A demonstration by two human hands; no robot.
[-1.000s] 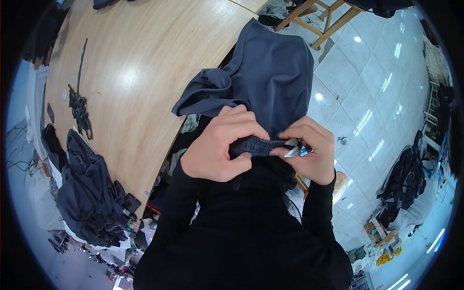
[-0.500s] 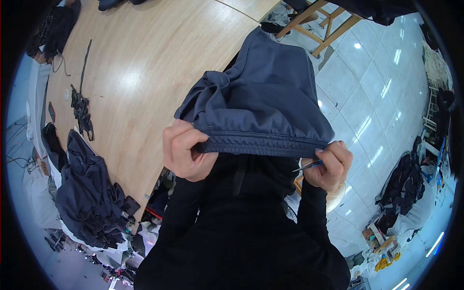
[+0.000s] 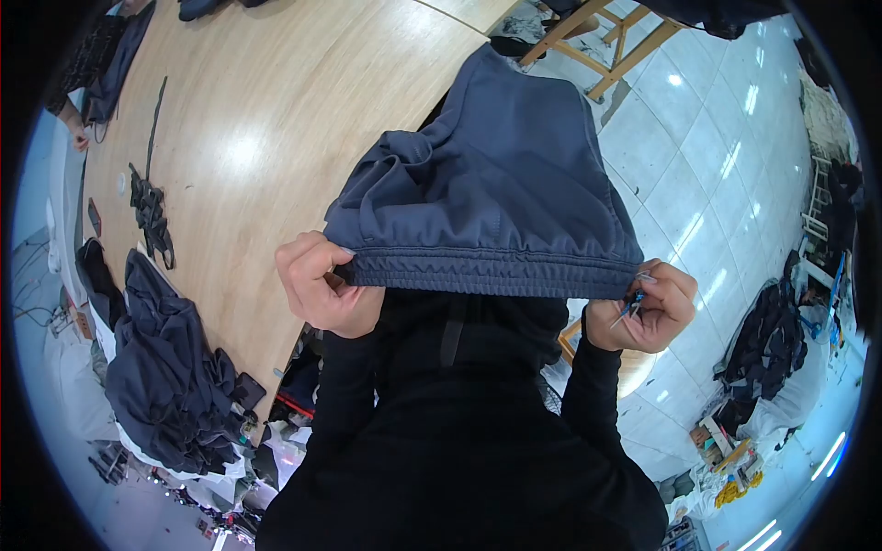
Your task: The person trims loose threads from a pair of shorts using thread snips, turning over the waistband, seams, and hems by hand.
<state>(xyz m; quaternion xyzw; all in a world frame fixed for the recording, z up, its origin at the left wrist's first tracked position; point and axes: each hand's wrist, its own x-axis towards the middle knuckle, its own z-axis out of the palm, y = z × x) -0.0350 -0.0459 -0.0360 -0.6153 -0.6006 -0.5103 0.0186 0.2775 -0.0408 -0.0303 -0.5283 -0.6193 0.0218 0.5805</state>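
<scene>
A dark blue-grey garment [image 3: 514, 184] hangs between my hands, its elastic waistband [image 3: 487, 269] stretched nearly straight across my front. My left hand [image 3: 331, 285] is closed on the band's left end. At the right end, my right hand [image 3: 643, 308] grips the band and also keeps a small pair of snips [image 3: 629, 308] with blue parts in its palm. The upper left of the garment lies bunched over the table edge, and its upper right is spread out over the floor side.
The wooden table [image 3: 276, 110] bears a dark cord bundle [image 3: 150, 211] and a dark garment heap [image 3: 165, 367]. A person's hand [image 3: 80, 140] shows at the far left edge. A wooden stool [image 3: 611, 46] stands at the top right; dark cloth [image 3: 767, 340] lies at the right.
From bunched together, the waistband has been pulled out wide as my hands moved apart. Over the last half second they spread slightly further. The other person's hand has come into view.
</scene>
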